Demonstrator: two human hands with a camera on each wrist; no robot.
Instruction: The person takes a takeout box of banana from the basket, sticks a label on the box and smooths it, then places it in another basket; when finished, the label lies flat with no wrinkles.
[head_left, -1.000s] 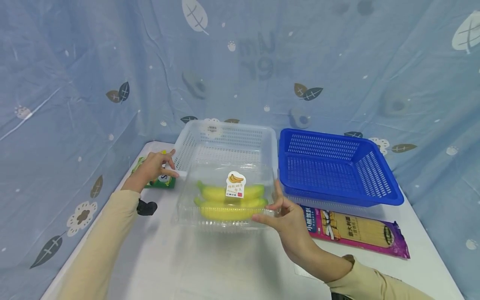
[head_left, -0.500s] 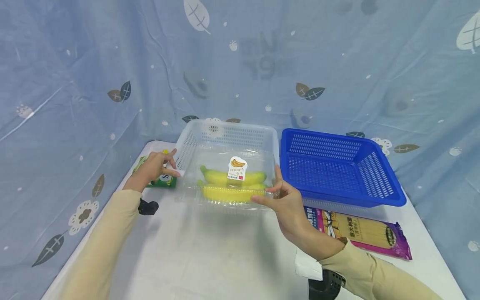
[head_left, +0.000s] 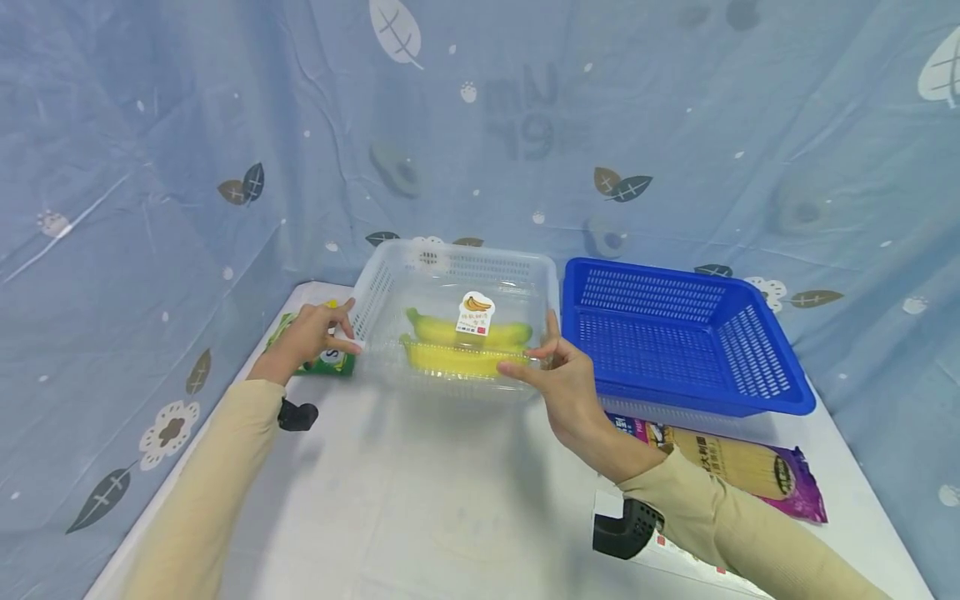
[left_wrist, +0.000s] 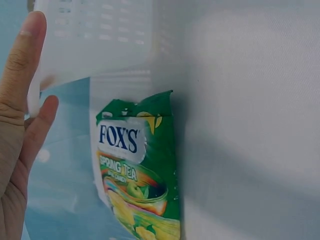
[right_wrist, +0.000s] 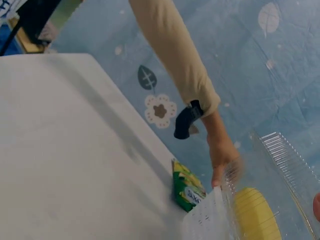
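Observation:
A clear plastic box (head_left: 468, 360) of yellow bananas, with a banana sticker on its lid, is over the front part of a white plastic basket (head_left: 480, 250). My right hand (head_left: 573, 390) grips the box by its right front side, thumb at the front and fingers along the side. How far the box sits inside the basket, I cannot tell. At the basket's left rim, my left hand (head_left: 309, 335) pinches the edge between thumb and fingers. A green FOX'S Spring Tea candy bag (left_wrist: 137, 167) lies just beneath that hand, partly hidden in the head view.
A blue plastic basket (head_left: 645, 342) stands right of the white one. In front of it lies a purple pack of pasta (head_left: 742, 462), partly covered by the right forearm. A white printed sheet (head_left: 686, 558) lies under that arm. Patterned blue cloth (head_left: 480, 125) walls the table.
My right hand has carried the box of bananas away from me, from the basket's front edge to further over the basket. The left hand has stayed on the rim.

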